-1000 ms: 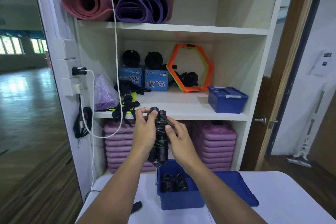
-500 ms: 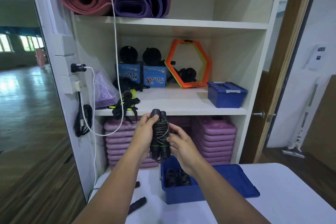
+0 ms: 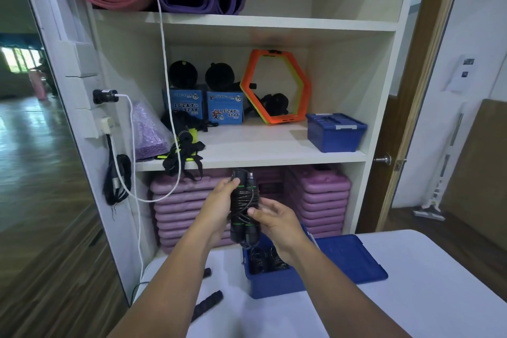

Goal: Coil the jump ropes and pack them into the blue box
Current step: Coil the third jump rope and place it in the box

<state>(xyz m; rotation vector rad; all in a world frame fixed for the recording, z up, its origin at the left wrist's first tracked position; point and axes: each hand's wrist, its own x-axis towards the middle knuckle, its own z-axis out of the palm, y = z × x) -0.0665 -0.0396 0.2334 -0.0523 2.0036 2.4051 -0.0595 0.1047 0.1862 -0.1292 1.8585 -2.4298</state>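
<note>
The left hand (image 3: 219, 206) grips the coiled jump rope (image 3: 244, 200) upright by its rigid paired handles above the blue box (image 3: 277, 284) at the tabletop's (image 3: 411, 299) far edge, while the right hand (image 3: 277, 221), fingers relaxed, touches the wrapped cord, which is likely light and springy.

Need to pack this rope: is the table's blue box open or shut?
Open: its lid lies beside the blue box; coiled ropes show inside.
</note>
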